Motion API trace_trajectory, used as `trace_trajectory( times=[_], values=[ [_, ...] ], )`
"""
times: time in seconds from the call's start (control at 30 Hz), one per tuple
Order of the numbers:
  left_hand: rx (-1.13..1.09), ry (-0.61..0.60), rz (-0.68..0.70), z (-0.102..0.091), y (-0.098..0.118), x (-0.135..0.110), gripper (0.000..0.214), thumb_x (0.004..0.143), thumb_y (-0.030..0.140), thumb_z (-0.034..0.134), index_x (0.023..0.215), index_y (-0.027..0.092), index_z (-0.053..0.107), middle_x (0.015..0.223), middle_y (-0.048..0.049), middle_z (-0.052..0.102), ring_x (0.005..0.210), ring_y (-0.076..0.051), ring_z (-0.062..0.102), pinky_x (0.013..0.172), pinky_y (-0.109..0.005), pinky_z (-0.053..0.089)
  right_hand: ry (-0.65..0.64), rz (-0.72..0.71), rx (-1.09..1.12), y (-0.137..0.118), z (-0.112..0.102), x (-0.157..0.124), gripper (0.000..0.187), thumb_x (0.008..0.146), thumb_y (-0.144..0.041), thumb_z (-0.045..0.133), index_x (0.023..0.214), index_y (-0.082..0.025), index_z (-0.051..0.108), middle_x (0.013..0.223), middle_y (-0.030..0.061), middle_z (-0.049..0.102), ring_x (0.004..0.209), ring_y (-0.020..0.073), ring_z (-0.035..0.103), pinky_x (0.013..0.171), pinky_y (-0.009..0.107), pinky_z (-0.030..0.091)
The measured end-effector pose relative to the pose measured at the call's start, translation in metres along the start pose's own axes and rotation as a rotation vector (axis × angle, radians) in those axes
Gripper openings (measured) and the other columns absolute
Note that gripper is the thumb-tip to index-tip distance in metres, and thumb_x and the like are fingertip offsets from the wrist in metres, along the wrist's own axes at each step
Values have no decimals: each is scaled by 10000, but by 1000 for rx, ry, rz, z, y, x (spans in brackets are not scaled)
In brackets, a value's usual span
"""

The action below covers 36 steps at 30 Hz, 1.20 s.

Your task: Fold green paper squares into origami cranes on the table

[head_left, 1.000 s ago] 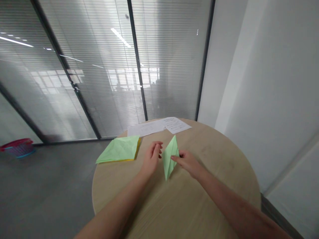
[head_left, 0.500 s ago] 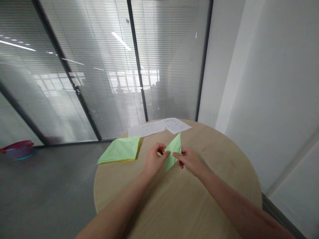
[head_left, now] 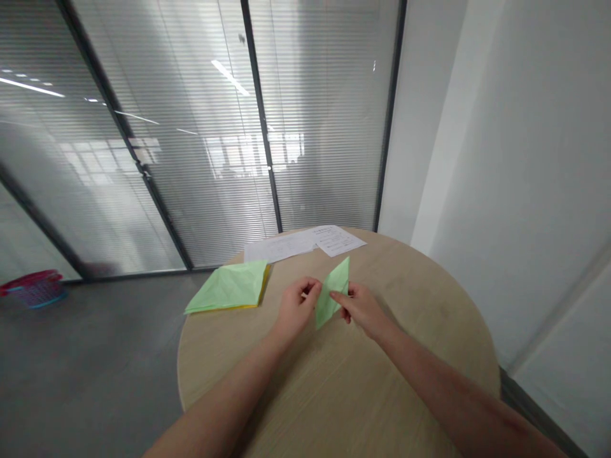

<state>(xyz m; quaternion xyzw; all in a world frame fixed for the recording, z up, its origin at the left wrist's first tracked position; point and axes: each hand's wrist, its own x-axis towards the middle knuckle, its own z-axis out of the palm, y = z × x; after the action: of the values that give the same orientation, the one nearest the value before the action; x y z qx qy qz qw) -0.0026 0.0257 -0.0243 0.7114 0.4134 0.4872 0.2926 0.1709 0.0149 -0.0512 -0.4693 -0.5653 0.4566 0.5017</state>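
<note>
A small folded piece of light green paper (head_left: 338,277) is held up over the round wooden table, standing as a narrow tilted diamond. My left hand (head_left: 300,304) pinches its left edge between thumb and fingers. On the other side, my right hand (head_left: 359,306) grips the paper, the thumb lying across its front face and the fingers curled behind it. The fingers behind the paper are partly hidden.
The round table (head_left: 405,362) fills the lower middle. Green sheets (head_left: 231,286) with yellow edges beneath lie at its left rim, slightly overhanging. Printed white papers (head_left: 337,240) lie at the far edge. A pink and blue basket (head_left: 35,289) stands on the floor, far left.
My left thumb has moved from the paper's front face to its left edge. The paper has turned slightly in my hands, while my right hand stays almost where it was.
</note>
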Motion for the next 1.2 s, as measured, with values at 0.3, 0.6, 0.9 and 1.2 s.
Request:
trace_trajectory(
  times=[0.3, 0.6, 0.9, 1.2],
  values=[
    [-101, -25, 73, -6, 7, -1, 169, 825, 326, 677, 863, 175, 742, 772, -37, 645, 698, -150, 592, 572, -237, 473, -60, -28, 77, -6, -7, -1, 316, 763, -481, 685, 751, -180, 587, 522, -46, 507, 436, 108, 458, 405, 227, 339],
    [-22, 41, 212, -6, 17, -5, 73, 796, 237, 714, 819, 184, 669, 895, -41, 581, 785, -145, 580, 554, -196, 460, -124, -53, 121, -5, -6, -2, 336, 769, -495, 698, 773, -176, 594, 523, -54, 495, 431, 98, 441, 413, 221, 336],
    [-145, -56, 108, 1, -4, 0, 145, 848, 319, 666, 820, 182, 625, 684, 24, 512, 632, -124, 480, 582, -237, 380, -186, -34, 162, -5, -5, -3, 380, 738, -534, 738, 788, -173, 631, 568, -43, 543, 433, 106, 480, 422, 243, 419],
    [-74, 51, 113, 0, 1, -2, 95, 798, 258, 683, 792, 190, 617, 634, 44, 526, 567, -114, 445, 532, -229, 338, -233, 18, 202, -5, -5, -4, 376, 739, -511, 751, 815, -158, 647, 569, -11, 608, 459, 128, 555, 438, 246, 469]
  ],
)
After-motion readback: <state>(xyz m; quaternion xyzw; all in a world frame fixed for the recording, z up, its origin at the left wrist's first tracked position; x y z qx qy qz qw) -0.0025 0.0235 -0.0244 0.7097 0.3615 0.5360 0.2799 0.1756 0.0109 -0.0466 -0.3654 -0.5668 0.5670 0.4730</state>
